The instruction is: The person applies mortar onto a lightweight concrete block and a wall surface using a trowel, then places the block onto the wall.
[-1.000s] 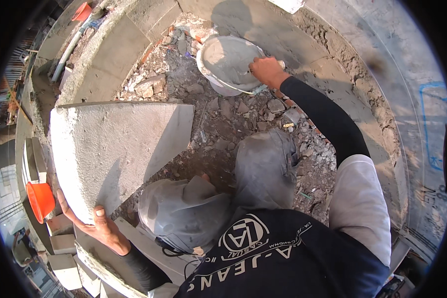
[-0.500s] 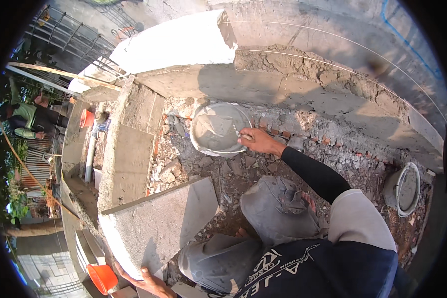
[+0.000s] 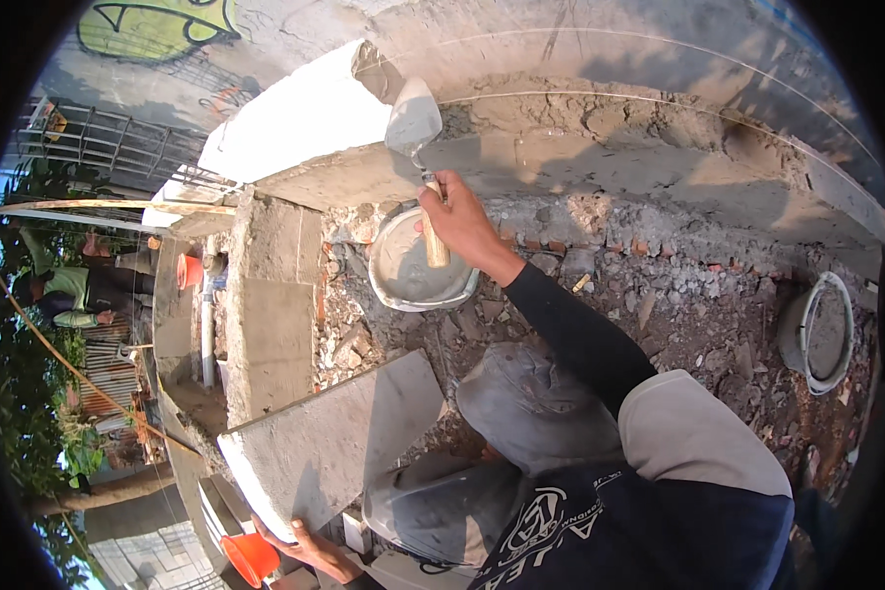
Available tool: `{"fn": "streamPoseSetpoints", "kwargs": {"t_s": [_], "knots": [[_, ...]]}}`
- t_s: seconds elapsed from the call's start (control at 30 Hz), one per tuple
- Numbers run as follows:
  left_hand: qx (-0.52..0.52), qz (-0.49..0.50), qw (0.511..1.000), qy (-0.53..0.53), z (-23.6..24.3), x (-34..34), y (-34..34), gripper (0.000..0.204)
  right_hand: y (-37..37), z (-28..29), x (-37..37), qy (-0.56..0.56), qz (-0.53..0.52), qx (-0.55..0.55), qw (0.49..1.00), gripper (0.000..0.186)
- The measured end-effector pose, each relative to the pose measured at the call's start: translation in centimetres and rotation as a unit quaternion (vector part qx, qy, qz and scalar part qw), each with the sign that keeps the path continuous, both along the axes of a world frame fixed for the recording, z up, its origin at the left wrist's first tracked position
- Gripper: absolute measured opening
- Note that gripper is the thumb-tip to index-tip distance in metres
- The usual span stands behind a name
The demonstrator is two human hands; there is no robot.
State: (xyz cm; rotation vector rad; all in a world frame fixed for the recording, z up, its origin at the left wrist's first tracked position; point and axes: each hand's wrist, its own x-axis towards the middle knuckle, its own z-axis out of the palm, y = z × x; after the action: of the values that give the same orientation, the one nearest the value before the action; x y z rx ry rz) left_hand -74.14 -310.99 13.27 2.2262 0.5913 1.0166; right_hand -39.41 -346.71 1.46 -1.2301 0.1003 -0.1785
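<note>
In my right hand (image 3: pixel 457 224) is the wooden handle of a trowel (image 3: pixel 415 116). Its grey blade points away from me, over the top of the low wall beside the end of a white block (image 3: pixel 290 103). Below that hand stands a bucket (image 3: pixel 423 293) of wet grey mortar (image 3: pixel 413 256). My left hand (image 3: pixel 310 551) grips the near lower edge of a large grey block (image 3: pixel 334 433), which leans in front of my knees. Some of the left fingers are hidden behind the block.
Rough mortar (image 3: pixel 600 113) lies along the wall top under a taut string. A second bucket (image 3: pixel 816 334) stands at the right on rubble. Orange containers (image 3: pixel 251 559) sit at the left, near a low cross wall (image 3: pixel 270 324). Another person (image 3: pixel 74 295) is at the far left.
My right hand has lifted the trowel out of the mortar bucket and moved it up and left to the wall top. My left hand stays on the block.
</note>
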Motion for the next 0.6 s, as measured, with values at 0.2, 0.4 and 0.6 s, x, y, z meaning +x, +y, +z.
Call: {"fn": "streamPoseSetpoints", "kwargs": {"t_s": [0.2,0.4,0.6], "knots": [[-0.012,-0.042,0.999,-0.010,-0.2,0.2,-1.1,0.088,2.3,2.0,8.4,0.108,-0.132,0.095,0.981,0.045],[-0.010,-0.024,1.000,0.001,-0.2,-0.4,-0.4,0.092,3.9,7.7,6.9,0.194,-0.146,0.083,0.967,0.051],[-0.016,-0.042,0.999,-0.026,-0.4,-0.4,0.5,0.091,1.3,8.2,5.5,0.153,-0.078,-0.159,0.972,0.063]]}}
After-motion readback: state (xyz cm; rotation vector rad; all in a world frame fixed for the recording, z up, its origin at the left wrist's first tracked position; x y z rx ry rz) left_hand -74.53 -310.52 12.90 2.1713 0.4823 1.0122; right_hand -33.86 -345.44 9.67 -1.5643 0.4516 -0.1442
